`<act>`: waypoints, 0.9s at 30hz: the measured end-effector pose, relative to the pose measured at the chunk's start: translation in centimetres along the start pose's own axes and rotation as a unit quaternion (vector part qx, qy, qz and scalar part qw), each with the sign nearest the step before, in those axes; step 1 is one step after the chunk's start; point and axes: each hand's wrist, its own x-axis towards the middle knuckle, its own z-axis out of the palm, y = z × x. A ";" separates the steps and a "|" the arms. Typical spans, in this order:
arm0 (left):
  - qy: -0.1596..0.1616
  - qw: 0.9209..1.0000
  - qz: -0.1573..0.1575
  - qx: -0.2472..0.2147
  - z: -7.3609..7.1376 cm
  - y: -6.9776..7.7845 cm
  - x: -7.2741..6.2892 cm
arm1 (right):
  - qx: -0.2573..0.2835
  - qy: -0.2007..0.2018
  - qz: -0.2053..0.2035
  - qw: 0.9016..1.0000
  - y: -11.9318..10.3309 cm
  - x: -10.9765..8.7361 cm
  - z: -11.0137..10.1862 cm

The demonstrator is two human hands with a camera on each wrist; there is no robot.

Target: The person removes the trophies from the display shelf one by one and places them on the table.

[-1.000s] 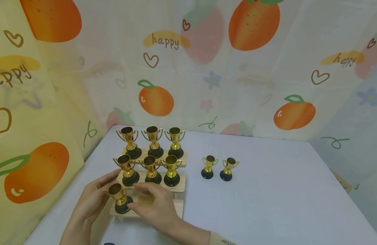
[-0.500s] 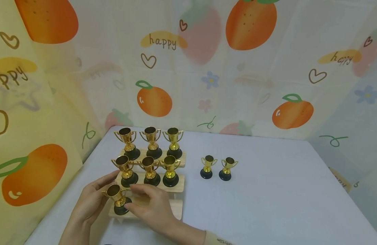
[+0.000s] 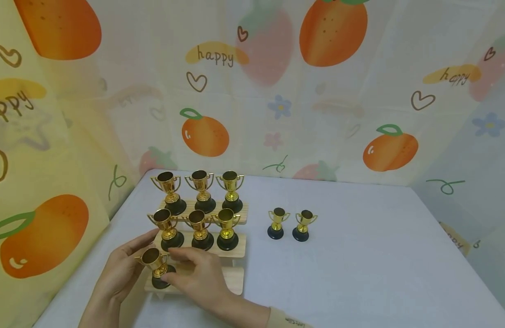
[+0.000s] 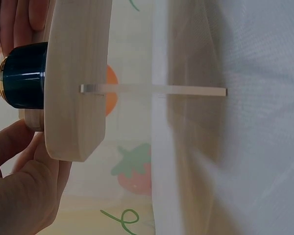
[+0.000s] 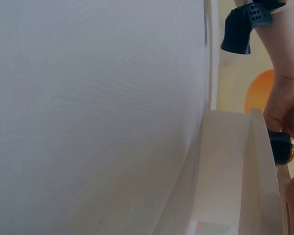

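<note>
A small gold trophy cup (image 3: 152, 259) with a black base stands upright at the left end of the lowest tier of a wooden stepped stand (image 3: 234, 279). My left hand (image 3: 121, 269) lies along its left side, fingers reaching back past the cup. From the right, my right hand (image 3: 203, 275) touches the base with the thumb, its other fingers held apart behind. Seen in the left wrist view, the black base (image 4: 24, 76) sits on the board's end between both hands' fingers. The right wrist view shows the same base (image 5: 280, 148) beside the left hand.
Three trophies stand on the middle tier, including a right-end one (image 3: 226, 230), and three on the top tier (image 3: 245, 213). Two more trophies, one nearer the stand (image 3: 278, 223) and one farther right (image 3: 304, 225), stand on the white table (image 3: 359, 273). A printed curtain (image 3: 338, 100) hangs behind.
The whole scene has drifted slightly left as the head view shifts. Both hands keep their places around the lowest trophy, the right thumb moving slightly farther over its base.
</note>
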 end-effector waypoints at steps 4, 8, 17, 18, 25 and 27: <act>0.000 1.000 -0.005 0.005 0.0 0.0 0.0 | -0.001 -0.004 0.008 1.000 -0.1 0.0 0.2; 0.000 1.000 -0.012 0.012 -0.1 0.0 0.0 | -0.018 -0.004 0.003 1.000 -0.1 0.1 0.3; -0.008 0.999 0.021 -0.031 0.1 -0.2 0.1 | -0.052 0.000 -0.003 0.999 -0.1 0.1 0.7; -0.008 0.999 0.021 -0.031 0.1 -0.2 0.1 | -0.053 -0.001 0.000 0.999 -0.1 0.1 0.7; -0.008 0.999 0.019 -0.031 0.1 -0.2 0.1 | -0.059 -0.002 -0.005 0.998 0.0 0.1 0.9; -0.009 0.999 0.019 -0.032 0.1 -0.2 0.1 | -0.059 -0.003 -0.005 0.998 0.0 0.1 1.0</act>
